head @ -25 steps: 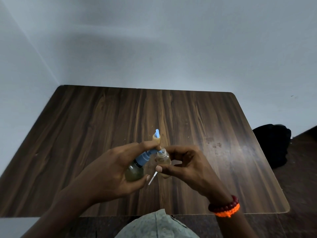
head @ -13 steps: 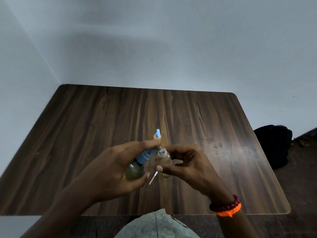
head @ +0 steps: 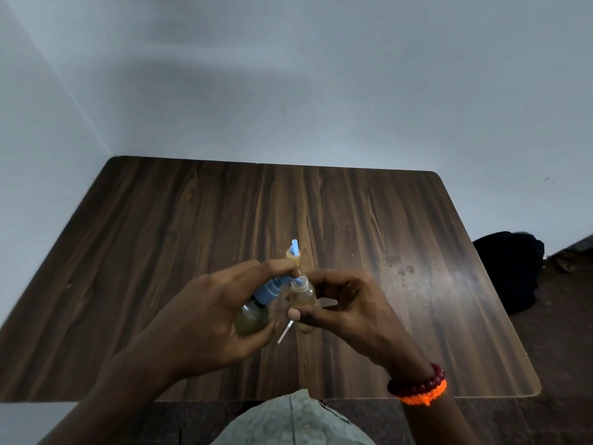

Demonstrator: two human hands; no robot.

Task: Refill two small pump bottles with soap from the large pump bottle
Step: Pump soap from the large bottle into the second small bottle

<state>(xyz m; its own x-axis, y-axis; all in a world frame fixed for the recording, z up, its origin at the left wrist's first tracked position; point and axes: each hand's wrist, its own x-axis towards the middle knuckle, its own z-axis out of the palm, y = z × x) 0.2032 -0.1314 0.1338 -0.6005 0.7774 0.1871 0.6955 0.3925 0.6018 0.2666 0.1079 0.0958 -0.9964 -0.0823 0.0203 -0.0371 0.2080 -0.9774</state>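
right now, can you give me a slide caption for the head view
Left hand holds the large pump bottle, nozzle at the open small bottle held by the right hand, above the wooden table.

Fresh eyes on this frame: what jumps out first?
Two hands meeting over the near middle of the dark wooden table: the left hand grips a large pump bottle with a blue pump, its spout at the open neck of a small bottle held by the right hand. Next, the orange and red bracelets on the right wrist.
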